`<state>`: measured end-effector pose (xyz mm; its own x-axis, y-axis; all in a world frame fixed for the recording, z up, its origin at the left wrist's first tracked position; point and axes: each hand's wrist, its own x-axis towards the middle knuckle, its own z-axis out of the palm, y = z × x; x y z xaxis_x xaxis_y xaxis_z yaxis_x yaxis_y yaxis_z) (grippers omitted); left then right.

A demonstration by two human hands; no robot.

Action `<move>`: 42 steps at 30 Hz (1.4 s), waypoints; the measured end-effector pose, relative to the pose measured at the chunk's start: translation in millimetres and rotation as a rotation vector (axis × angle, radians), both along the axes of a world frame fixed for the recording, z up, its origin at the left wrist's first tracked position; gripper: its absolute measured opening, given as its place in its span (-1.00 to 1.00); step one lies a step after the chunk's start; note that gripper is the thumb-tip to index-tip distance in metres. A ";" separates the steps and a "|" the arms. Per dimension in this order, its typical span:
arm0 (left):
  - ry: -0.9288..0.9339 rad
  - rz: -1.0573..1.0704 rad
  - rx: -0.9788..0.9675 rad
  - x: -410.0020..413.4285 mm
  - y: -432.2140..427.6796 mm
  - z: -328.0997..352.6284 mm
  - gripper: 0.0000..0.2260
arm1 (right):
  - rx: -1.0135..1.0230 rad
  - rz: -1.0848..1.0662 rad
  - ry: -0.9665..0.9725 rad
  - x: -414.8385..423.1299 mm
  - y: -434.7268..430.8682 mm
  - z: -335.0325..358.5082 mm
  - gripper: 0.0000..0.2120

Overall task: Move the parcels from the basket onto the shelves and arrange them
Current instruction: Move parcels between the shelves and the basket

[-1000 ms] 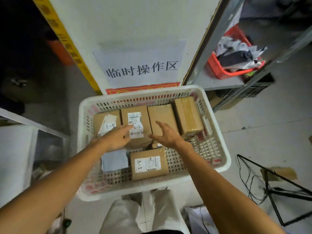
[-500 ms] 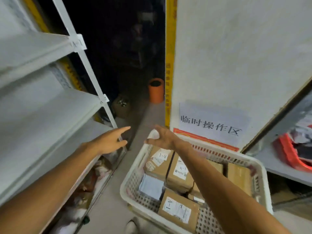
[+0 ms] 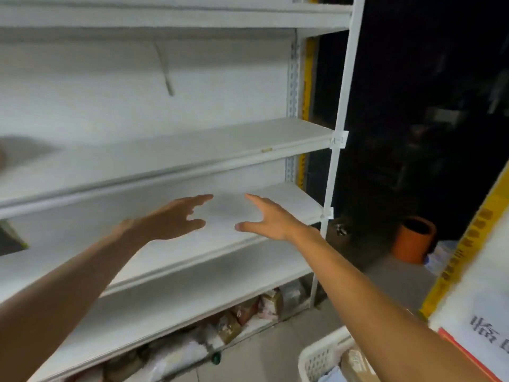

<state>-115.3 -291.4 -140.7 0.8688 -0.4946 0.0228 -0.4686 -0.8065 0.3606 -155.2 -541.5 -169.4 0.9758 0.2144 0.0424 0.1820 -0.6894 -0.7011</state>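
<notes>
Right now your left hand (image 3: 170, 219) and right hand (image 3: 268, 220) hover side by side over the middle shelf (image 3: 289, 200), fingers spread wide, holding nothing. Its front edge runs beneath your wrists, and the white post (image 3: 337, 166) bounds it on the right. The basket (image 3: 316, 352) sits low beside your right forearm, well apart from both hands, with a parcel (image 3: 356, 364) inside.

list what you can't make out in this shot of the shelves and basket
Head view:
basket: cut by the bottom edge and the right arm; its parcels mostly hidden.
tag on the shelf post: writing too small and blurred.
sign: cut by the right edge.
bundles under the lowest shelf: blurred, shadowed.
</notes>
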 end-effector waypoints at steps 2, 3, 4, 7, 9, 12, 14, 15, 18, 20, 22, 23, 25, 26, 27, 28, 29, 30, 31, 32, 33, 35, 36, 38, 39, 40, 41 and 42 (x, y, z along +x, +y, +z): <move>-0.018 0.072 -0.037 -1.7 40.0 20.7 -0.43 | 0.014 0.075 -0.041 15.2 40.4 23.4 -0.12; -0.031 0.105 -0.058 -3.7 60.0 30.6 -0.43 | 0.030 0.108 -0.058 22.1 60.8 34.7 -0.13; -0.055 0.134 -0.071 -6.0 80.3 39.6 -0.44 | 0.041 0.139 -0.083 28.5 81.0 45.1 -0.15; -0.167 0.206 -0.035 -13.4 142.6 63.1 -0.52 | -0.003 0.212 -0.210 46.0 139.1 71.3 -0.23; -0.228 0.253 0.012 -20.1 182.8 75.9 -0.57 | -0.037 0.260 -0.250 54.4 175.1 84.3 -0.25; -0.255 0.329 0.015 -29.7 238.0 91.4 -0.58 | -0.064 0.328 -0.274 65.7 227.5 98.8 -0.26; -0.261 0.388 -0.006 -37.5 270.0 99.2 -0.57 | -0.046 0.355 -0.274 71.9 262.3 104.5 -0.25; -0.272 0.413 -0.021 -41.8 284.3 101.7 -0.57 | -0.043 0.368 -0.270 74.6 279.3 106.7 -0.24; -0.273 0.457 -0.054 -54.3 326.2 104.6 -0.57 | -0.055 0.420 -0.280 82.4 332.1 112.4 -0.26; -0.234 0.488 -0.046 -61.2 352.9 105.6 -0.58 | -0.077 0.456 -0.312 85.8 366.6 115.2 -0.32; -0.229 0.537 -0.021 -65.5 381.2 106.8 -0.60 | -0.094 0.507 -0.318 90.1 400.7 117.5 -0.35; -0.238 0.563 -0.010 -67.8 395.1 107.0 -0.62 | -0.100 0.533 -0.317 92.4 416.7 118.5 -0.35; -0.258 0.618 0.002 -71.2 420.9 107.1 -0.64 | -0.097 0.575 -0.316 99.0 446.8 120.5 -0.33; -0.258 0.648 0.003 -72.3 432.5 106.7 -0.63 | -0.092 0.592 -0.319 103.0 460.4 121.3 -0.32; -0.250 0.678 0.000 -72.6 442.6 105.8 -0.61 | -0.085 0.607 -0.322 107.4 472.9 121.8 -0.32; -0.244 0.705 -0.006 -72.3 452.4 104.7 -0.59 | -0.077 0.619 -0.327 112.7 484.7 121.9 -0.31; -0.245 0.725 -0.010 -70.9 462.5 103.8 -0.58 | -0.068 0.628 -0.331 119.3 496.2 122.0 -0.30; -0.247 0.740 -0.013 -68.8 472.3 103.5 -0.57 | -0.058 0.632 -0.332 126.6 506.7 121.7 -0.30; -0.248 0.752 -0.013 -65.8 481.7 104.1 -0.56 | -0.046 0.635 -0.329 134.5 516.3 121.1 -0.29; -0.251 0.764 -0.012 -62.2 491.2 105.6 -0.55 | -0.034 0.638 -0.323 143.2 525.5 120.8 -0.29; -0.257 0.777 -0.008 -58.2 500.8 107.9 -0.55 | -0.026 0.645 -0.319 152.5 534.7 121.2 -0.29; -0.264 0.809 0.001 -48.8 518.7 114.5 -0.54 | -0.024 0.660 -0.324 172.2 552.2 124.7 -0.28; -0.267 0.825 0.005 -43.2 526.9 119.3 -0.54 | -0.019 0.664 -0.329 183.0 560.6 128.8 -0.29; -0.273 0.854 0.025 -29.4 542.0 130.7 -0.53 | 0.009 0.661 -0.336 205.3 576.4 140.2 -0.30; -0.273 0.869 0.033 -22.1 549.2 136.5 -0.53 | 0.025 0.654 -0.339 216.3 584.1 146.1 -0.31; -0.276 0.886 0.036 -14.7 556.4 141.8 -0.52 | 0.043 0.647 -0.342 227.3 592.4 151.5 -0.32; -0.284 0.902 0.034 -7.3 563.7 146.0 -0.52 | 0.062 0.643 -0.343 237.7 601.0 155.9 -0.32; -0.298 0.918 0.031 -0.1 570.4 148.8 -0.51 | 0.078 0.642 -0.350 247.1 609.8 159.0 -0.32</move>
